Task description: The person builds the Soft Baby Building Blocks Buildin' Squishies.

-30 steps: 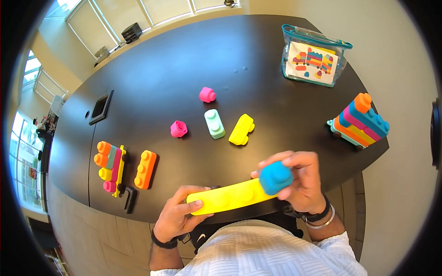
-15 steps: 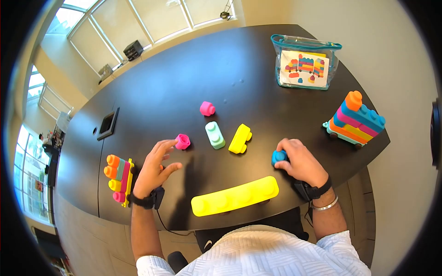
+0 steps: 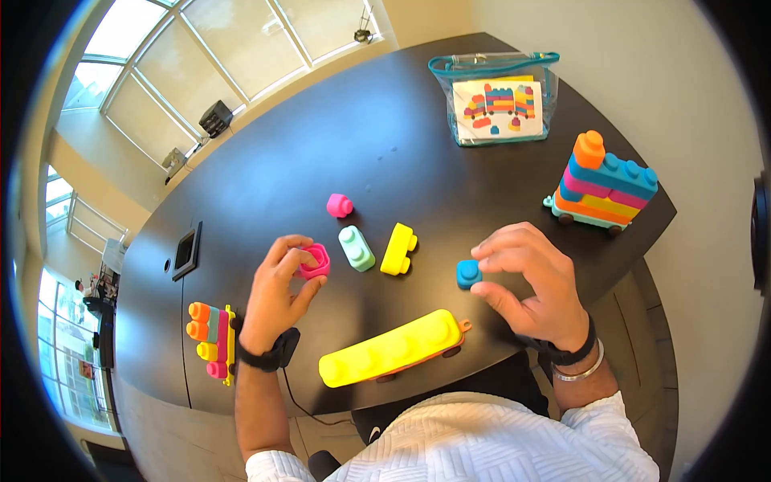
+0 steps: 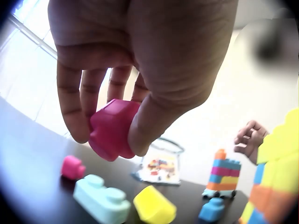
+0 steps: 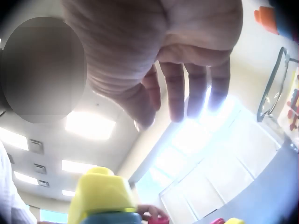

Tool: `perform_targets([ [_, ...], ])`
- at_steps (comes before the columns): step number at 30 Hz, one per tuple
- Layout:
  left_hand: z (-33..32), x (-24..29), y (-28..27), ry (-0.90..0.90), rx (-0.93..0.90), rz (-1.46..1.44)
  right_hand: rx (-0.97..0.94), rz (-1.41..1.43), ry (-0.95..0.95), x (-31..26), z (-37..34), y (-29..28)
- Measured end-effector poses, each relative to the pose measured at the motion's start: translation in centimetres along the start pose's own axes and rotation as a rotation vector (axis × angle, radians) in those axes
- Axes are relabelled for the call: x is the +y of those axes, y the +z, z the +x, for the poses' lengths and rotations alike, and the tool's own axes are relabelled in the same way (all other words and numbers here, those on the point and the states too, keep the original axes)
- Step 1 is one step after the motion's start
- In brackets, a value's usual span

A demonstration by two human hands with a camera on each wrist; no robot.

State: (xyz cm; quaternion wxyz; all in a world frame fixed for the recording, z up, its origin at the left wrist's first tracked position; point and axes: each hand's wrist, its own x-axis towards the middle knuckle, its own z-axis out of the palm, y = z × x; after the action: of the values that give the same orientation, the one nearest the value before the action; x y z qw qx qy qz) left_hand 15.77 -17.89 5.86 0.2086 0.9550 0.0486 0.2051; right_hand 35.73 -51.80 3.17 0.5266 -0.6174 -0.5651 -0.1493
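My left hand pinches a hollow pink block between thumb and fingers; in the left wrist view it hangs above the tabletop. On the right, my right hand has loosely bent fingers and holds nothing. A small blue block sits at its fingertips. Between the hands and close to the table's front edge stands a wheeled block car, topped by a long yellow block over an orange base. A mint block, a yellow block and a second pink block lie beyond it.
A tall stacked block wagon stands at the right edge of the dark table. Another wheeled stack is left of my left forearm. A clear zip bag with a picture card stands at the back.
My right hand set the blue block on the table, then let go. My left hand left the yellow-topped car, moved up and left, and took hold of the hollow pink block.
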Motion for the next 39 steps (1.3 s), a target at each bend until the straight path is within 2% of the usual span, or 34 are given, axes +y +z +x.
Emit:
perform_targets([
  [1, 0.0, 2.5, -0.8, -0.015, -0.013, -0.005, -0.008, 0.010, 0.015, -0.6, 0.0, 0.3],
  [3, -0.1, 6.9, -2.2, 0.162, 0.009, 0.004, 0.046, 0.111, -0.049, -1.9, -0.2, 0.9],
  [4, -0.4, 8.3, -2.6, 0.149, 0.003, 0.002, 0.013, 0.173, -0.026, -2.6, -0.4, 1.0],
  [5, -1.0, 9.6, -3.0, 0.251, -0.042, -0.075, 0.009, 0.180, -0.023, -3.3, -0.7, 1.5],
  [7, -1.7, 10.9, -2.1, 0.456, -0.103, -0.246, 0.040, 0.294, -0.067, -4.5, -1.0, 2.7],
  [8, -1.4, 11.5, -1.9, 0.538, -0.155, -0.273, -0.045, 0.288, -0.091, -5.1, -0.9, 2.6],
  [9, -1.0, 12.2, -1.8, 0.622, -0.208, -0.301, -0.046, 0.289, -0.092, -5.2, -1.3, 3.4],
  [10, -1.0, 12.7, -1.7, 0.634, -0.258, -0.260, -0.026, 0.386, -0.149, -5.1, -1.9, 4.6],
  [11, -0.9, 12.6, -1.7, 0.634, -0.259, -0.260, -0.005, 0.482, -0.205, -5.1, -2.1, 5.2],
  [13, -0.8, 12.2, -1.6, 0.507, -0.209, -0.334, -0.047, 0.478, -0.232, -5.1, -1.8, 4.3],
  [15, -0.5, 11.5, -1.8, 0.486, -0.230, -0.287, 0.048, 0.527, -0.141, -5.3, -1.6, 4.0],
  [17, -0.4, 10.7, -1.3, 0.383, -0.257, -0.379, 0.083, 0.487, -0.133, -5.4, -1.1, 3.5],
  [19, 0.9, 9.5, -1.7, 0.421, -0.256, -0.349, 0.101, 0.258, -0.155, -5.4, -0.6, 2.3],
  [22, 2.2, 4.7, -2.2, 0.285, -0.313, -0.398, 0.100, 0.136, -0.147, -5.4, -0.4, 1.0],
  [23, 1.9, 3.4, -1.9, 0.128, -0.314, -0.531, 0.101, 0.135, -0.148, -5.2, -0.3, 1.0],
  [25, 1.5, 1.0, -1.4, -0.077, -0.300, -0.743, 0.024, 0.106, -0.140, -4.9, -0.2, 1.2],
  [26, 1.6, 0.0, -1.2, -0.076, -0.307, -0.741, 0.030, 0.105, -0.136, -4.8, -0.3, 1.7],
  [28, 2.1, -1.9, -0.5, -0.158, -0.312, -0.453, -0.087, 0.107, -0.104, -4.8, -0.6, 2.7],
  [29, 2.3, -2.7, 0.2, -0.158, -0.314, -0.451, -0.085, 0.109, -0.103, -4.8, -0.5, 2.8],
  [31, 2.6, -4.7, 1.9, -0.153, -0.308, -0.196, -0.198, 0.033, -0.137, -4.9, -0.2, 3.0],
  [35, 2.7, -6.8, 5.2, -0.168, -0.280, -0.121, -0.228, 0.046, -0.124, -4.6, -0.3, 3.7],
  [37, 2.8, -7.2, 6.3, -0.194, -0.276, -0.140, -0.372, 0.186, 0.017, -4.1, -0.7, 3.8],
  [39, 2.9, -8.3, 7.3, 0.013, -0.302, 0.026, -0.365, 0.252, -0.004, -3.5, -0.8, 4.2],
])
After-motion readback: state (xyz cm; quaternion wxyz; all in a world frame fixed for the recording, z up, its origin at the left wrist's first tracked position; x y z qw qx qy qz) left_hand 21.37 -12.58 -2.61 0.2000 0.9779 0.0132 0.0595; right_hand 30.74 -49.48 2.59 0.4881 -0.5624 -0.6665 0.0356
